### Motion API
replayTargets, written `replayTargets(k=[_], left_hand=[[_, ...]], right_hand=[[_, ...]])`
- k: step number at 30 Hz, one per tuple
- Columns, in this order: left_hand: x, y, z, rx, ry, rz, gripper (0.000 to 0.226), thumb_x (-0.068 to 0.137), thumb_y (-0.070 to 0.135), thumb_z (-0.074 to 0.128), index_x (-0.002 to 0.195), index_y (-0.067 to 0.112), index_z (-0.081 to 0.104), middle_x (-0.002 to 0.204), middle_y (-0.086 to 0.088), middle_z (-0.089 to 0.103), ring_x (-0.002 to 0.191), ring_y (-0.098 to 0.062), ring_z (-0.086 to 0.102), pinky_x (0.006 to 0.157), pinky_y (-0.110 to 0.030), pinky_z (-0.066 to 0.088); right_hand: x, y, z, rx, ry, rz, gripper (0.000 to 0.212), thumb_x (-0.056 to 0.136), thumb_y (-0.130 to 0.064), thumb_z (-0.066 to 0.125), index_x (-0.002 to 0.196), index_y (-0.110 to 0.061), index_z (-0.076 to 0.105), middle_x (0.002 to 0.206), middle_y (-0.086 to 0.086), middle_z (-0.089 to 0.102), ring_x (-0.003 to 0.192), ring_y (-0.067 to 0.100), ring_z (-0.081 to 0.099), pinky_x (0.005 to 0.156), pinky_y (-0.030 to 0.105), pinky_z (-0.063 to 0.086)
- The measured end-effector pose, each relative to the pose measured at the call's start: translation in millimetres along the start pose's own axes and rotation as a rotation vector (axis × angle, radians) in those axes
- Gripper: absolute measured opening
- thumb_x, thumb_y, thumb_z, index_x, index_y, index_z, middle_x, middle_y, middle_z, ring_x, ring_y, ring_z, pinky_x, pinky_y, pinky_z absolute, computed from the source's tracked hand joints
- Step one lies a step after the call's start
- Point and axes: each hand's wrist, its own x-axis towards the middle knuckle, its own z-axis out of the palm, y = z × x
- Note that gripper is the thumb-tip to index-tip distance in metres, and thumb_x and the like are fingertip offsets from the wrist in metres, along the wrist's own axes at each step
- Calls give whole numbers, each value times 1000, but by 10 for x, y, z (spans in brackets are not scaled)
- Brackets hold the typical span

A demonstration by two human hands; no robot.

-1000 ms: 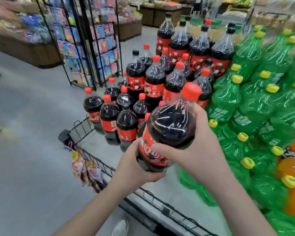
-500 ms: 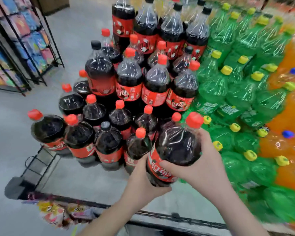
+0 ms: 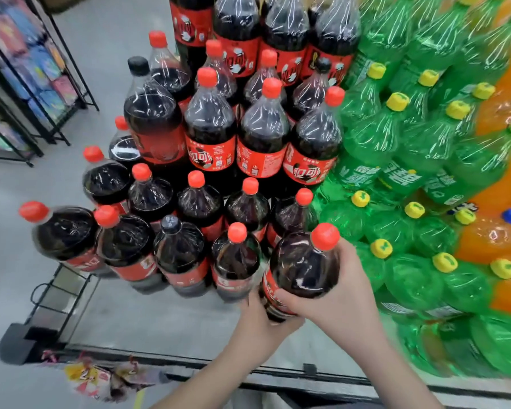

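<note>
A large cola bottle with a red cap and red label is gripped in both hands at the right end of the front row of cola bottles. My right hand wraps its right side, thumb across the label. My left hand cups the lower left of the bottle from below. The bottle leans slightly and its base is hidden by my hands. It sits just beside a neighbouring red-capped bottle.
Tiers of cola bottles rise behind on a grey display platform with a black wire edge. Green soda bottles and orange ones fill the right. A black rack of packets stands at left; snack packets hang below.
The bottle in both hands has come down and forward into the front row of colas. The camera has tilted down towards the display.
</note>
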Motion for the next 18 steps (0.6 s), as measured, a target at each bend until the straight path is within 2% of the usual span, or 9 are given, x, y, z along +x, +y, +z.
replayTargets(k=[1,3,5,7,9,10,13,15,18], left_hand=[[22,23,24,-72,-26,-56,66,81,34,91,127,38,44,132,14,59,115,14,60,92,-17,55],[66,93,70,-225,-125,-208,60,84,22,89,120,33,42,119,18,62,103,5,65,75,-23,59],[132,101,134,-319,-140,-310,73,68,24,92,122,29,42,111,5,65,98,-15,66,76,-32,58],[211,40,162,-324,-91,-323,64,60,21,84,114,24,50,99,0,66,92,-19,62,83,-36,55],[301,12,185,-338,-53,-321,67,56,21,87,116,26,56,108,3,72,98,-14,69,96,-37,59],[339,-3,193,-341,-27,-308,71,55,22,91,118,27,59,114,6,73,101,-8,71,97,-34,60],[426,-65,230,-304,4,-215,56,76,9,89,120,31,61,122,16,71,95,18,67,79,-8,54],[496,-114,240,-304,24,-219,59,81,5,86,130,25,60,126,12,71,98,17,66,74,-4,51],[569,-140,236,-279,41,-212,84,67,24,92,142,20,58,134,9,70,119,3,64,81,-6,52]], right_hand=[[7,57,25,2,-2,14,101,46,-47,104,126,-56,43,128,-26,57,119,-6,58,94,18,48],[31,159,77,7,-3,30,106,47,-48,104,133,-47,43,131,-24,55,123,-3,57,99,22,50],[66,249,131,7,-3,24,108,48,-48,104,135,-44,41,134,-21,53,126,-2,55,103,25,49],[108,315,177,25,-2,22,109,48,-46,104,136,-46,39,134,-19,52,127,-1,54,104,25,48],[150,369,222,49,2,23,108,48,-43,104,134,-47,39,133,-18,52,127,0,55,104,21,48],[167,397,247,55,10,16,107,48,-42,104,133,-48,39,133,-18,52,127,1,55,103,19,47],[198,475,309,62,19,12,106,49,-41,104,128,-55,36,132,-17,50,128,2,53,104,16,44],[211,531,341,64,5,21,105,49,-40,104,130,-51,37,133,-15,49,128,3,52,106,21,45],[252,606,380,64,-35,20,106,51,-38,104,137,-32,42,135,-10,48,129,7,53,109,30,48]])
